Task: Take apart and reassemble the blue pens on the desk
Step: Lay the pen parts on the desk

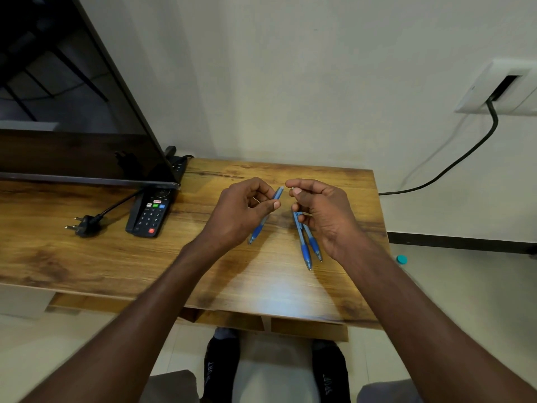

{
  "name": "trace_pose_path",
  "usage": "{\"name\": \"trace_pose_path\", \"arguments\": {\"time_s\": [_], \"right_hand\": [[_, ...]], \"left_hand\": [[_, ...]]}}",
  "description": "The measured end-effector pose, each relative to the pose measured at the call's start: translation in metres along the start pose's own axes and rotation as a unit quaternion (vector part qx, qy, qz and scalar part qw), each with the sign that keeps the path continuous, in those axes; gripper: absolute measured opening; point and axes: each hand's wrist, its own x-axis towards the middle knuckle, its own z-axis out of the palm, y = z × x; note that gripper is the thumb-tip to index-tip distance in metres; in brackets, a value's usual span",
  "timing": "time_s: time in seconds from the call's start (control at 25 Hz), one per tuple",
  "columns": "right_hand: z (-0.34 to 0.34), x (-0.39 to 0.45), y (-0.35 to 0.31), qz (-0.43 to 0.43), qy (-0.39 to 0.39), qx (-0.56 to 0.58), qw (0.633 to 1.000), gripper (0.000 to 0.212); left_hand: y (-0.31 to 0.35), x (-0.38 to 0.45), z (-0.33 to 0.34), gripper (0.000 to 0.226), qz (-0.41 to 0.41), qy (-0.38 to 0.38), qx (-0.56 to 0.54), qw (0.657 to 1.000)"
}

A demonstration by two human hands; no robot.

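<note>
My left hand grips a blue pen above the wooden desk, its tip pointing down toward me and its open top end near my thumb. My right hand pinches a small pale pen part between thumb and forefinger, just right of that pen's top end. The lower fingers of the same hand also hold two more blue pens, tips toward me, above the desk. The upper ends of these two are hidden in the hand.
A black remote control lies left of my hands, with a black plug and cable further left. A dark screen stands at the back left. The desk's right edge is close to my right hand.
</note>
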Motion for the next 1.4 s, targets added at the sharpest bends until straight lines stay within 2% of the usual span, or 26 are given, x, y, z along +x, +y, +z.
{"name": "trace_pose_path", "arguments": {"time_s": [0.24, 0.44, 0.72, 0.92, 1.16, 1.4], "right_hand": [[0.0004, -0.0031, -0.002, -0.035, -0.018, -0.015, 0.999, 0.02], [0.0025, -0.0061, -0.0047, -0.095, 0.002, -0.047, 0.994, 0.017], [0.0055, -0.0047, -0.0021, -0.126, 0.02, -0.106, 0.986, 0.016], [0.0046, -0.0053, -0.0028, -0.176, 0.041, -0.218, 0.959, 0.021], [0.0022, -0.0036, -0.0031, -0.275, 0.02, -0.372, 0.886, 0.02], [-0.0034, -0.0059, -0.0081, -0.27, -0.004, -0.35, 0.897, 0.041]], "left_hand": [[0.0, -0.0016, 0.0008, 0.012, 0.025, -0.002, 0.019, 1.0], [-0.0012, -0.0022, -0.0007, 0.012, 0.036, 0.002, 0.027, 0.999], [-0.0025, -0.003, -0.0022, 0.011, 0.037, -0.004, 0.028, 0.999], [-0.0018, -0.0026, -0.0022, 0.011, 0.034, -0.004, 0.044, 0.998], [0.0003, -0.0047, -0.0014, 0.012, 0.027, -0.006, 0.074, 0.997], [0.0032, -0.0061, -0.0032, 0.015, 0.03, -0.021, 0.091, 0.995]]}}
